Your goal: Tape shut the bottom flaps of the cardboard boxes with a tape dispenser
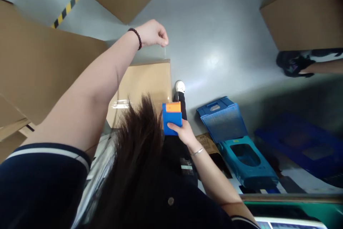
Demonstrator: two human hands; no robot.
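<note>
My left hand (154, 33) is raised with a dark bead bracelet on the wrist. Its fingers are pinched on the free end of a strip of clear tape (166, 52). My right hand (184, 130), lower and close to my body, grips a blue tape dispenser with an orange top (171, 118). The clear strip runs between the two hands along the right edge of a flat cardboard box (146, 84). My hair and dark shirt hide the box's near part.
Large cardboard boxes (40, 68) stand at left, top and top right. Blue plastic crates (227, 122) lie on the grey floor at right. Another person's shoe (294, 64) is at far right. Yellow-black floor tape (66, 7) runs top left. My white shoe (180, 86) shows.
</note>
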